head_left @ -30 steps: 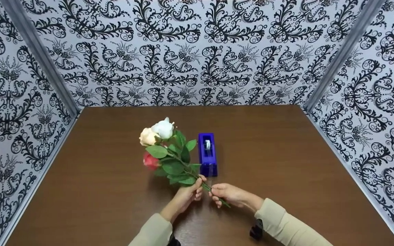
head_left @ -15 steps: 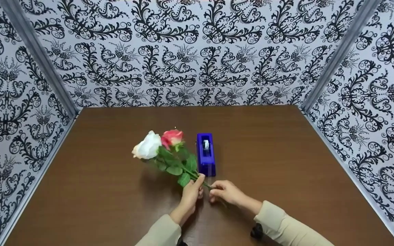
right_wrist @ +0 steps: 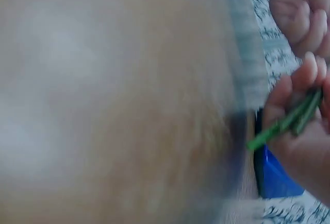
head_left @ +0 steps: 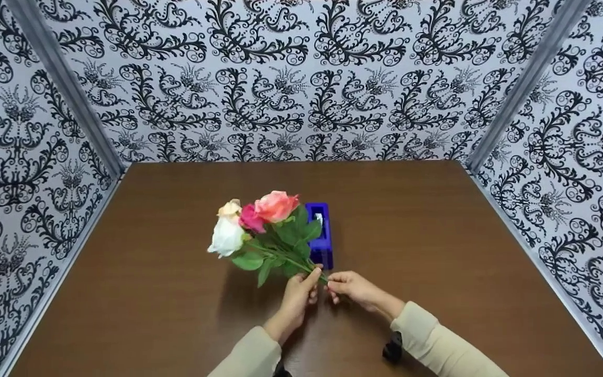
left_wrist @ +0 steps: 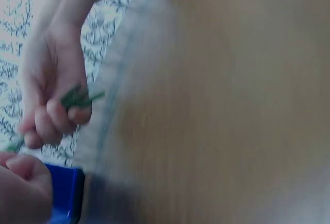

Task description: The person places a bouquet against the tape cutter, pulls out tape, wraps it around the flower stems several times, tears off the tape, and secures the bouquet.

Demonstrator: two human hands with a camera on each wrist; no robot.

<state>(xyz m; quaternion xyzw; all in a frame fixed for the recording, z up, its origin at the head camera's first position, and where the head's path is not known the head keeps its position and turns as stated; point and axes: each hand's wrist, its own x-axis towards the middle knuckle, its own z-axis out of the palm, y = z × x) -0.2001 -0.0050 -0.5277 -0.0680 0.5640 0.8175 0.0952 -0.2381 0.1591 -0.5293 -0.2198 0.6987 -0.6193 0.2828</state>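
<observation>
A bunch of several artificial roses (head_left: pixel 275 207), white, cream, pink and coral with green leaves, leans up and to the left in the head view. My left hand (head_left: pixel 297 296) grips the stems just below the leaves. Close beside it, my right hand (head_left: pixel 354 289) holds the lower stems between thumb and fingers. Cut green stem ends (right_wrist: pixel 281 126) poke out of the right palm in the right wrist view. Behind the hands stands a blue tape dispenser (head_left: pixel 323 246), partly covered by leaves. Its tape roll (head_left: pixel 319 217) shows in the slot.
The brown wooden table (head_left: pixel 411 220) spreads around the hands. Black-and-white patterned walls (head_left: pixel 291 94) enclose it at the back and both sides. A small black object (head_left: pixel 393 346) hangs beneath the right cuff.
The bouquet has turned about its stems: coral and pink blooms now face up at the right, white at lower left. Both hands have shifted slightly; the right one re-gripped the stems higher.
</observation>
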